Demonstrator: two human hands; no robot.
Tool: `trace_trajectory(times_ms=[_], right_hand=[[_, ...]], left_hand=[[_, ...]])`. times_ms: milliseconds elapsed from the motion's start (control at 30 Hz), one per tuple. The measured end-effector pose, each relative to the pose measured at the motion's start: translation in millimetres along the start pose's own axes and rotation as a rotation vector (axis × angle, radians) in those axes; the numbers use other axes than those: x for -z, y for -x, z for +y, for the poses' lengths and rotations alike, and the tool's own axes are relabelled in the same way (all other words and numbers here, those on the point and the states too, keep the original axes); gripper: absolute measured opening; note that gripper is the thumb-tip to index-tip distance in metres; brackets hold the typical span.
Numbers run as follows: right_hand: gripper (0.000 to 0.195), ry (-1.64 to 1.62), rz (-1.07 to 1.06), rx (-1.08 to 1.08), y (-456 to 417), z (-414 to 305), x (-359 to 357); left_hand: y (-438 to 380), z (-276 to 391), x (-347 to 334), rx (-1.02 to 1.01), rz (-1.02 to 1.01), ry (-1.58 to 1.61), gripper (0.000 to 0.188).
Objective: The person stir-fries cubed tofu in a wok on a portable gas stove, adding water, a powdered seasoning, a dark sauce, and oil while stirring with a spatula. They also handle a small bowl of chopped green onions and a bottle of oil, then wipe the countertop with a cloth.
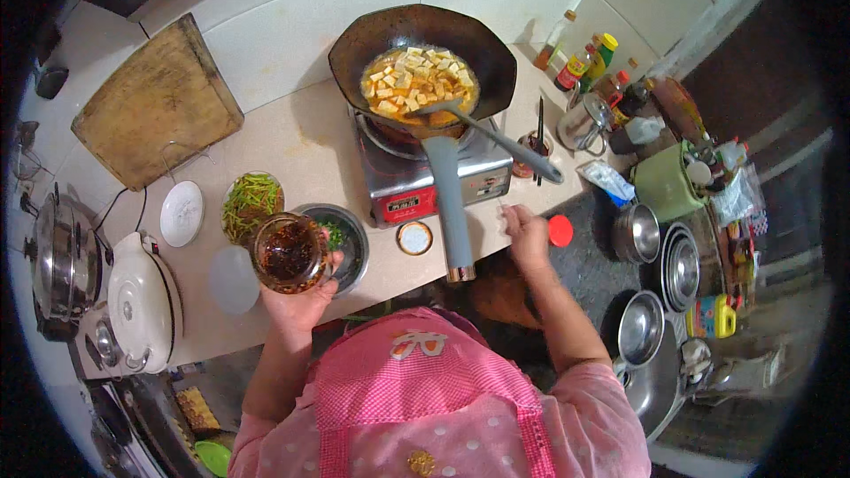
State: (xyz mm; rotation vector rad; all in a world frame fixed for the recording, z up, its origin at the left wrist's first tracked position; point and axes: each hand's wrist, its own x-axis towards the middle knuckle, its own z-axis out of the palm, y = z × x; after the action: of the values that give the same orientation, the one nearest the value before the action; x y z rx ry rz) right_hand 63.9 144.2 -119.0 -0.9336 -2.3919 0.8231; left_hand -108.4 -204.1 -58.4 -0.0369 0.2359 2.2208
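Observation:
In my left hand (305, 302) is an uncapped glass jar (291, 253) of dark red chili sauce with visible seeds, held over the counter's front edge. My right hand (526, 234) hovers by the counter edge, fingers curled; whether anything small is between them is unclear. To its left juts the grey handle (446, 206) of a dark wok (488, 73). Tofu cubes (415, 76) sit in orange-brown broth inside it. A grey cooking spatula (508, 143) rests across the wok's rim, its head in the broth. A round jar lid (415, 238) lies below the stove.
Under the wok stands a portable stove (402, 202). Left are a plate of cut green stalks (252, 202), a metal bowl with chopped greens (358, 239), a white saucer (181, 214) and a cutting board (159, 103). Sauce bottles (576, 70) and metal bowls (641, 328) stand right.

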Motion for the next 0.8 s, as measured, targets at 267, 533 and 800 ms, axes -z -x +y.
trace_trajectory(times_ms=[267,533,800], right_hand=[[0.023,0.618,-0.15,0.694,-166.5,60.1,89.7],[0.021,0.579,-0.235,0.761,-198.3,54.6,92.4],[0.05,-1.243,-0.133,0.403,-154.1,-128.6,192.1]], left_hand=[[-43.2,-34.1,-32.9,-0.177,-0.075,-0.012,0.058],[-69.0,-51.7,-43.1,-0.367,-0.04,-0.365,0.059],[-107.4,-45.2,-59.2,-0.127,-0.036,-0.13,0.064]])
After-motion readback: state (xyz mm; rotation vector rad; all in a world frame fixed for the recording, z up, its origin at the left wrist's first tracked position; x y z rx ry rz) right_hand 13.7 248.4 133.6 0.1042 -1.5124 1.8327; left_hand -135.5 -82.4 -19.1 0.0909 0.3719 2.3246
